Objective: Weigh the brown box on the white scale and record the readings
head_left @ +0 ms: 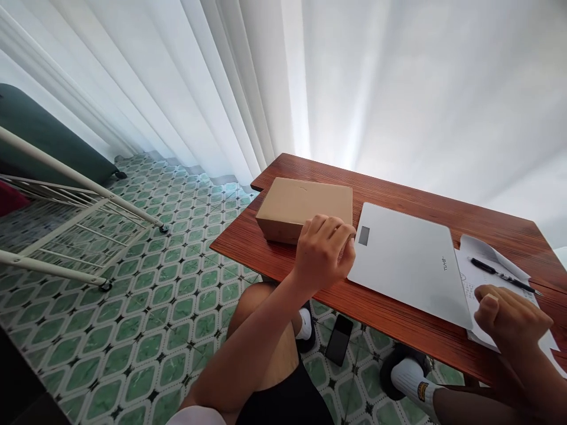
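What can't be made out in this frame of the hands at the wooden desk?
- Head view: whether the left hand grips anything; its back hides the fingertips between the cardboard box and the white scale.
- The scale's small display and logo: too small to read.
- Writing on the paper under the pen: too small, partly covered by the right hand.
- The paper's right end: cut off by the frame edge.

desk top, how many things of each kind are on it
cardboard box: 1
white scale: 1
black pen: 1
paper sheets, a small stack, number unclear: counted as 1
total: 4
The left hand touches the box and scale; the right hand rests on the paper.
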A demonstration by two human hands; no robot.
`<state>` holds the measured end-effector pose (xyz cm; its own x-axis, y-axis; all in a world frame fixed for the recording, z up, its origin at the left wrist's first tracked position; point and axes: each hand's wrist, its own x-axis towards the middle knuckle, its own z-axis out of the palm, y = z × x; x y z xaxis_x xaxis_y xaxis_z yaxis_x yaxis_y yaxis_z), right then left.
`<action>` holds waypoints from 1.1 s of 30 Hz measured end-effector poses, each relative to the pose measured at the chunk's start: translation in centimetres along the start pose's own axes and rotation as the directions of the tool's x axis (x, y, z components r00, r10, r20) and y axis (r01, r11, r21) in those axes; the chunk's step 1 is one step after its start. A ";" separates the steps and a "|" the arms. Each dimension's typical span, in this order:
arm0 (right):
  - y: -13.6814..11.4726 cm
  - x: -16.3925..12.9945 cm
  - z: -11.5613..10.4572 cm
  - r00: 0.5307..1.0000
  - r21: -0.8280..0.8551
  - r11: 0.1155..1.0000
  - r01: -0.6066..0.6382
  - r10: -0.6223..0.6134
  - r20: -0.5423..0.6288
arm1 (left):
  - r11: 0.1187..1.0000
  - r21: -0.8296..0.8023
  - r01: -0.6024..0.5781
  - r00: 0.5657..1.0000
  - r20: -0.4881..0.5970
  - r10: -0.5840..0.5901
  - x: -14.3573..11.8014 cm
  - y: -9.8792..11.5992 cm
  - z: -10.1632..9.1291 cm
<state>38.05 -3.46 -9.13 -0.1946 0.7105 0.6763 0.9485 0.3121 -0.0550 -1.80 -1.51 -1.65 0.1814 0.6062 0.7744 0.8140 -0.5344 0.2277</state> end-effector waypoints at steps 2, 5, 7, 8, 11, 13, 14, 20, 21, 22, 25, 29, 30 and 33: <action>-1.4 1.5 -0.5 0.969 -0.140 0.960 0.242 -0.247 -0.019 | 1.000 0.008 0.027 0.999 -0.029 -0.026 0.0 -0.6 -0.2; -4.4 4.2 -0.9 0.869 -0.226 0.866 0.446 -0.479 -0.121 | 0.997 0.022 0.077 0.995 -0.062 -0.076 0.1 -1.7 -0.7; -6.8 5.8 -0.8 0.871 -0.176 0.885 0.432 -0.460 -0.173 | 0.992 0.035 0.120 0.990 -0.075 -0.118 0.1 -2.6 -1.0; -8.1 6.5 -0.5 0.897 -0.121 0.910 0.397 -0.413 -0.161 | 0.988 0.042 0.146 0.987 -0.081 -0.142 0.1 -3.0 -1.2; -11.9 8.4 0.4 0.960 0.047 0.961 0.273 -0.269 -0.070 | 0.973 0.060 0.225 0.971 -0.097 -0.219 0.1 -4.0 -1.5; -14.1 9.8 1.1 0.986 0.145 0.976 0.163 -0.167 0.013 | 0.961 0.083 0.264 0.962 -0.093 -0.257 0.0 -4.5 -1.7; -15.1 10.5 1.4 0.990 0.202 0.973 0.111 -0.125 0.059 | 0.955 0.100 0.280 0.958 -0.090 -0.272 0.0 -4.8 -1.8; -19.8 14.0 4.0 0.967 0.514 0.836 -0.191 0.071 0.244 | 0.889 0.179 0.421 0.907 -0.106 -0.408 -0.4 -7.2 -2.5; -20.3 14.2 4.6 0.954 0.557 0.794 -0.245 0.095 0.284 | 0.871 0.191 0.453 0.892 -0.104 -0.441 -0.5 -7.6 -2.6; -20.7 14.2 5.2 0.938 0.591 0.749 -0.298 0.114 0.328 | 0.852 0.202 0.483 0.875 -0.100 -0.473 -0.6 -8.0 -2.6; -21.6 13.8 6.8 0.879 0.635 0.644 -0.426 0.130 0.458 | 0.810 0.220 0.543 0.838 -0.073 -0.541 -1.0 -8.8 -2.7; -22.2 13.1 8.0 0.830 0.636 0.573 -0.516 0.151 0.537 | 0.780 0.218 0.587 0.804 -0.040 -0.594 -1.4 -9.2 -2.8; -22.4 13.1 8.2 0.826 0.632 0.572 -0.523 0.158 0.541 | 0.768 0.218 0.602 0.791 -0.027 -0.612 -1.4 -9.3 -2.9; -23.0 12.9 8.2 0.817 0.628 0.572 -0.527 0.140 0.559 | 0.737 0.227 0.637 0.754 0.017 -0.657 -1.4 -9.2 -3.3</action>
<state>11.66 3.71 -5.12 -0.1665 0.9769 0.1343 0.4881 0.2000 -0.8496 -11.40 0.65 -2.83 -0.3891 0.8177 0.4242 0.8402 0.1262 0.5274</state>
